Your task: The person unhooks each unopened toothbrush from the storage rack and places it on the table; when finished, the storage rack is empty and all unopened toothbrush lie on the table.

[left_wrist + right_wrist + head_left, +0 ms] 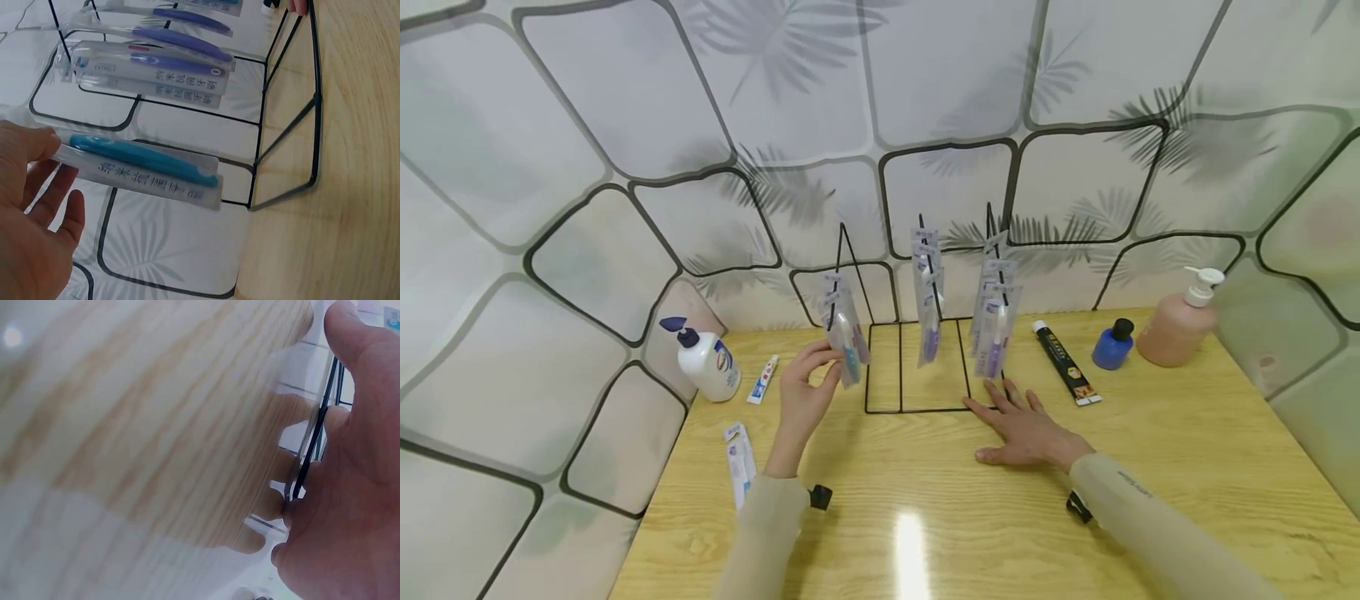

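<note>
A black wire display rack (901,375) stands on the table, and its three hooks carry packaged toothbrushes. My left hand (805,387) pinches the upper part of a packaged toothbrush with a teal handle (144,159) at the left hook. Purple-handled packaged toothbrushes (928,333) hang on the middle hook, and more packaged toothbrushes (994,333) on the right one. With fingers spread, my right hand (1026,429) rests at the front right corner of the rack's base. In the right wrist view, that hand (350,469) lies beside the black wire.
Another packaged toothbrush (740,462) lies left of my left forearm. Behind it are a small toothpaste tube (763,379) and a white pump bottle (711,367). To the right are a black tube (1066,362), a blue bottle (1111,348) and a pink pump bottle (1176,329). A patterned wall backs the table.
</note>
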